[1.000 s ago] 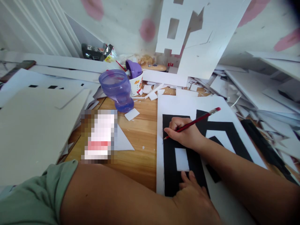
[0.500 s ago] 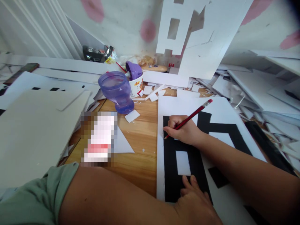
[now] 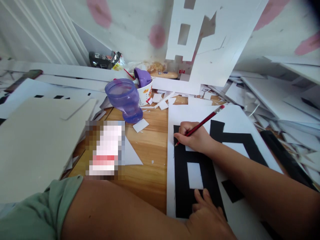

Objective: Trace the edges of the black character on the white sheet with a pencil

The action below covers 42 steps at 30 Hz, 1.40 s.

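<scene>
A red and black pencil [image 3: 207,118] is pinched in my right hand [image 3: 193,135], its tip at the left edge of a black cut-out shape [image 3: 181,173]. The black shape has rectangular openings and lies on a white sheet [image 3: 170,193]. Below one opening, my left hand [image 3: 206,211] rests on the black shape with its fingers apart, holding nothing. My left forearm crosses the bottom of the view.
A purple translucent cup [image 3: 131,106] stands by a paper tub [image 3: 145,94] with a purple item in it. A blurred-out flat object [image 3: 106,148] lies at centre left. White boards [image 3: 45,133] and scraps surround the sheet; a cut-out board [image 3: 217,56] leans at the back.
The pencil tip and my right hand have shifted very slightly up along the black shape's left edge. My left hand stays on the shape.
</scene>
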### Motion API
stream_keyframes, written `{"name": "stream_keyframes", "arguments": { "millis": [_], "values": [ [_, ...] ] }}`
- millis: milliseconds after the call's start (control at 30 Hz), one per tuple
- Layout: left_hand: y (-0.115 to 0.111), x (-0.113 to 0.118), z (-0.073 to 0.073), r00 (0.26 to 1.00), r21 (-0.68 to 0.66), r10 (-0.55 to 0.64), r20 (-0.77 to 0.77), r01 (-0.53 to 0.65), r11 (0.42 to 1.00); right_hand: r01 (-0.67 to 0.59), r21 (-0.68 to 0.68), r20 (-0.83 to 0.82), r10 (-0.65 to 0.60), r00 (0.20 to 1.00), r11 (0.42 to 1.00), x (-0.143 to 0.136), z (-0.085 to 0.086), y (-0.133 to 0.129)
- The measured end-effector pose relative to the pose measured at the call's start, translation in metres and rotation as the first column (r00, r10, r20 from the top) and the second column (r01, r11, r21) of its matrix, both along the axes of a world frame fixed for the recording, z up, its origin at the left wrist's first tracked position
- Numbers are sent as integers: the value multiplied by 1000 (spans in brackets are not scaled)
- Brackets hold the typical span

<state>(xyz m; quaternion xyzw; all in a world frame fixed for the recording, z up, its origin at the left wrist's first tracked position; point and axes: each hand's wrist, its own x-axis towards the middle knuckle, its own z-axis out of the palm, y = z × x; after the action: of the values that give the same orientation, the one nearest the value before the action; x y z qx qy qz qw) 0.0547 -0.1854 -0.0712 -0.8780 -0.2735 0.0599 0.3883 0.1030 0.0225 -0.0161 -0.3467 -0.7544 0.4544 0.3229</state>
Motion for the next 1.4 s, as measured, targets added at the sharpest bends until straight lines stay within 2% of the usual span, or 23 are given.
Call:
{"name": "stream_keyframes", "arguments": {
  "millis": [67, 167, 200, 300, 367, 600, 633, 733, 867, 900, 1000, 1067, 1133, 1233, 1333, 1400],
  "values": [
    [-3, 5, -3, 998, 30, 62, -19, -62, 998, 2, -25, 2, -2, 1000, 1000, -1, -1, 1],
    [-8, 15, -11, 970, 36, 240, 47, -242, 970, 9, -35, 14, -9, 1000, 999, -1, -1, 3],
    [-9, 16, -13, 967, 28, 249, 59, -251, 968, 20, -26, 17, -19, 1000, 999, -1, -1, 4],
    [-7, 13, -12, 992, 28, 126, 29, -126, 992, 59, 5, 26, -60, 998, 998, -1, 0, 7],
    [-4, 9, -10, 994, 24, 106, 13, -107, 994, 70, 5, 21, -70, 997, 998, 0, 0, 9],
    [-2, 18, -12, 930, 15, 271, 248, -283, 959, 86, 6, 19, -86, 996, 996, 0, 0, 10],
    [-3, 19, -12, 931, 13, 272, 243, -284, 959, 83, 8, 22, -83, 996, 996, 0, 0, 10],
    [-6, 18, -12, 977, -25, 138, 159, -136, 990, 85, 12, 24, -85, 996, 996, 0, -1, 11],
    [-1, 9, -9, 975, -183, 170, 140, -143, 973, 117, 26, 16, -117, 993, 993, -1, -2, 12],
    [1, 5, -7, 979, -202, 126, 160, -92, 975, 127, 36, 19, -127, 992, 991, -1, -2, 13],
    [8, -3, -2, 985, -98, -14, 172, 32, 995, 158, 80, 40, -162, 986, 984, -1, -5, 14],
    [10, -4, -2, 987, 5, -9, 161, 9, 1000, 171, 99, 48, -177, 983, 980, 0, -7, 15],
    [10, -2, -5, 980, 46, 50, 194, -60, 997, 175, 105, 52, -182, 982, 979, 0, -8, 16],
    [8, 0, -9, 963, 36, 96, 252, -108, 993, 181, 99, 63, -188, 980, 979, 0, -8, 16],
    [6, 3, -9, 976, 24, 69, 207, -76, 997, 194, 94, 66, -200, 977, 977, -1, -7, 15],
    [6, 6, -8, 978, 12, 109, 178, -113, 993, 188, 91, 56, -193, 980, 978, -2, -5, 16]
  ]
}}
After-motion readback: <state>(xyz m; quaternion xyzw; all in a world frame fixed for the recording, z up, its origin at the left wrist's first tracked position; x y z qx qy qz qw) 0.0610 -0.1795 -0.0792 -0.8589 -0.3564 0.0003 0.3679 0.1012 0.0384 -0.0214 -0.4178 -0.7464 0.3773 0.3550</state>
